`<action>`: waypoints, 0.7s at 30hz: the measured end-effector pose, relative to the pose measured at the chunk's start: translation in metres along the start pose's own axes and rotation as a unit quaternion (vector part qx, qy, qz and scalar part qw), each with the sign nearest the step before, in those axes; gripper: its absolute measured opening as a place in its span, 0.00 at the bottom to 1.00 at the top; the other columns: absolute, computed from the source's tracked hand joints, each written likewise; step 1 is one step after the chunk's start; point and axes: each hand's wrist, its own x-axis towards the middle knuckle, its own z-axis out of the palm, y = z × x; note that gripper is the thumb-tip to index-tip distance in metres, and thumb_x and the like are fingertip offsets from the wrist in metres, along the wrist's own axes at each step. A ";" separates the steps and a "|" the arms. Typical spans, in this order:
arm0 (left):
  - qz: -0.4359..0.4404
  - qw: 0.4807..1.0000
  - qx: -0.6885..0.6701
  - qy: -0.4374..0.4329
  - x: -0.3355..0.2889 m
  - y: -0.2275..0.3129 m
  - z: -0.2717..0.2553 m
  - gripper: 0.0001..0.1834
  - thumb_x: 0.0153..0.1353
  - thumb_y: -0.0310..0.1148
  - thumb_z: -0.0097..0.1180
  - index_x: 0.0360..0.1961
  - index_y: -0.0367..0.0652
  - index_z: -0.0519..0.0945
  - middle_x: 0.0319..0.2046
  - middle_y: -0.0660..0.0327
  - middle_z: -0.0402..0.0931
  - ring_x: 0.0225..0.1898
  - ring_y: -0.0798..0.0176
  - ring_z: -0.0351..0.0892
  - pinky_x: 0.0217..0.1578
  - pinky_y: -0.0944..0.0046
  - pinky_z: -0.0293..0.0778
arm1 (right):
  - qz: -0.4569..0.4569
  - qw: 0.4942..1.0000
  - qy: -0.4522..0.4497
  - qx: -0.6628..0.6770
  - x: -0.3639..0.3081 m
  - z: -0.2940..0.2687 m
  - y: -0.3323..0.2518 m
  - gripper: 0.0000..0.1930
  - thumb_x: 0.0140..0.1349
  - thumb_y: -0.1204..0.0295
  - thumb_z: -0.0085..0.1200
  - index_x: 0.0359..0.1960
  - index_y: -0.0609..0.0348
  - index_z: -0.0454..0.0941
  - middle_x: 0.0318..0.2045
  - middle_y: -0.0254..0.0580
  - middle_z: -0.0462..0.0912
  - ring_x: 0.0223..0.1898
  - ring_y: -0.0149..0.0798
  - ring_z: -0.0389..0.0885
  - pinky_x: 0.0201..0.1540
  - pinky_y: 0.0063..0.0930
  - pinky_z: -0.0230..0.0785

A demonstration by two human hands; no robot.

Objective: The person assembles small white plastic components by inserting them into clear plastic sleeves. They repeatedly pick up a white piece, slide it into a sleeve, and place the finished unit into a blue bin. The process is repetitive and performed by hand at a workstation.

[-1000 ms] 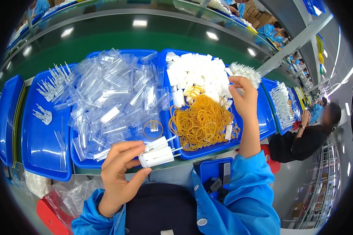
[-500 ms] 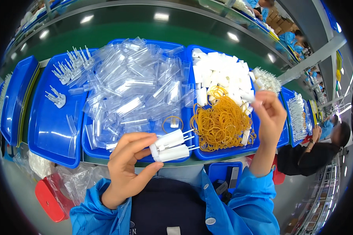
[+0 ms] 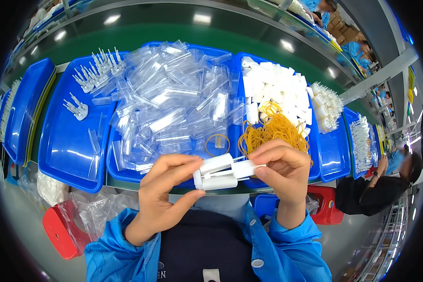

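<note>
My left hand (image 3: pixel 162 202) is closed on the round end of a white pronged plastic piece (image 3: pixel 198 180), its thin rods pointing right. White sleeves (image 3: pixel 219 182) sit around some of the rods. Between the fingertips of my right hand (image 3: pixel 286 176) is another white sleeve (image 3: pixel 244 168), held at the rod tips; whether a rod has entered it I cannot tell. Beyond my right hand lie a heap of yellow rubber bands (image 3: pixel 270 131) and a pile of white sleeves (image 3: pixel 275 87), both in a blue tray (image 3: pixel 245 89).
Clear plastic sleeves (image 3: pixel 169 103) fill the middle tray. More pronged pieces (image 3: pixel 96 73) stand in the left tray (image 3: pixel 70 155). Pronged pieces with white sleeves (image 3: pixel 326 105) lie at the right. Red stools (image 3: pixel 58 232) flank me below table height. A co-worker in black (image 3: pixel 366 192) is at far right.
My right hand has come down and left from above the right tray, bringing a white sleeve to the rods. My left hand still holds the pronged piece. The view has shifted slightly.
</note>
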 end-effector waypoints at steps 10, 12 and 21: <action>0.045 0.996 0.064 -0.037 -0.001 0.000 -0.002 0.27 0.47 0.20 0.68 0.52 0.35 0.79 0.48 0.50 0.74 0.48 0.55 0.77 0.48 0.62 0.76 | -0.037 0.991 -0.027 -0.127 -0.004 0.019 0.001 0.13 0.47 0.86 0.62 0.36 0.66 0.83 0.40 0.46 0.79 0.42 0.34 0.79 0.43 0.24 0.71; 0.060 0.995 0.075 -0.041 0.001 0.000 -0.003 0.28 0.46 0.20 0.68 0.52 0.35 0.79 0.49 0.51 0.74 0.48 0.56 0.78 0.47 0.62 0.76 | -0.052 0.986 -0.031 -0.158 -0.003 0.022 0.000 0.13 0.46 0.85 0.63 0.36 0.64 0.84 0.39 0.45 0.80 0.42 0.35 0.79 0.43 0.25 0.71; 0.063 0.994 0.081 -0.029 0.000 0.002 -0.003 0.27 0.45 0.21 0.69 0.51 0.34 0.79 0.48 0.51 0.75 0.47 0.56 0.78 0.45 0.64 0.77 | -0.081 0.980 0.002 -0.181 -0.006 0.038 0.007 0.11 0.47 0.83 0.65 0.34 0.62 0.82 0.37 0.46 0.82 0.39 0.36 0.81 0.42 0.26 0.72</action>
